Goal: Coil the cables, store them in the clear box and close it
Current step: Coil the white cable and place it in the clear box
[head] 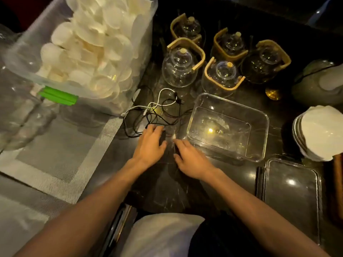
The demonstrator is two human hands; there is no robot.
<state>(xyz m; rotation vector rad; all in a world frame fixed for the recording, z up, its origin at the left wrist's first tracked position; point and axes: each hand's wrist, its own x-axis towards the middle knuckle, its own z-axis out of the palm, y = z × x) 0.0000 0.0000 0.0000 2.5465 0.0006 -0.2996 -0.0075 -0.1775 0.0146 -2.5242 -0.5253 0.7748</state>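
A loose tangle of cables lies on the dark table: a white cable (163,102) and thin black cables (141,123). My left hand (151,143) rests palm down on the near edge of the tangle, fingers spread. My right hand (191,160) lies beside it with fingers apart, its fingertips near a small white cable end (174,136); whether it touches that end is unclear. The clear box (259,115) stands empty and open just right of my right hand. Its clear lid (291,197) lies flat at the near right.
A big clear tub (130,101) of white discs with a green latch stands at the left on a grey placemat (61,164). Several glass jars (179,69) with wooden frames stand behind the cables. Stacked white plates (319,132) sit at the right.
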